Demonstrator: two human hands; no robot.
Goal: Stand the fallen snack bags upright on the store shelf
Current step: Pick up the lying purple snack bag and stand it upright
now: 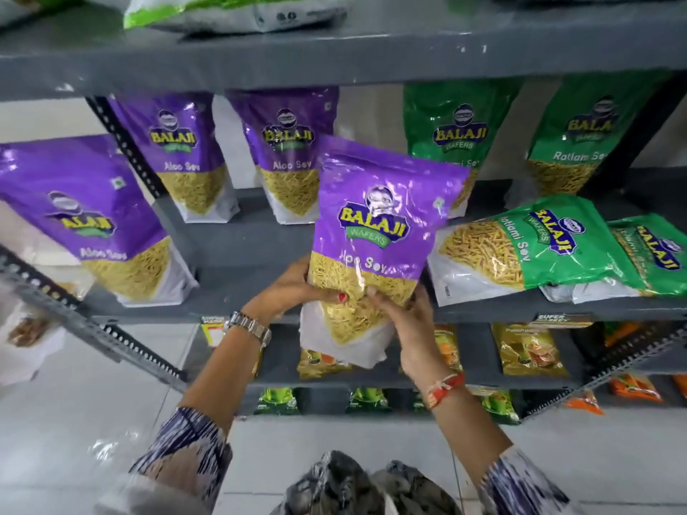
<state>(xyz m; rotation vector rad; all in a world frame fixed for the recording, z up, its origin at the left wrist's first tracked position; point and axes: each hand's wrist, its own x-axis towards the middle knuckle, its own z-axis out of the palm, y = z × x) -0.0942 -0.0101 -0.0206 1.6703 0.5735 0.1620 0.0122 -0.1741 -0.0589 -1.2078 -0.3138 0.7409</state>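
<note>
I hold a purple Aloo Sev bag [375, 232] upright in front of the grey shelf [238, 232], its bottom below the shelf's front edge. My left hand [297, 288] grips its lower left side and my right hand [405, 314] its lower right. Two green Ratlami Sev bags [528, 247] [650, 254] lie flat on their sides at the shelf's right. Three purple bags [93, 224] [178, 150] [290, 150] stand upright to the left and behind. Two green bags [457, 124] [587, 135] stand upright at the back right.
A grey shelf board [334, 50] overhangs close above, with a green and white bag [230, 9] on it. Perforated metal uprights [93, 328] [632, 351] flank the bay. Lower shelves hold several smaller yellow, green and orange packets [528, 351]. White floor tiles lie below.
</note>
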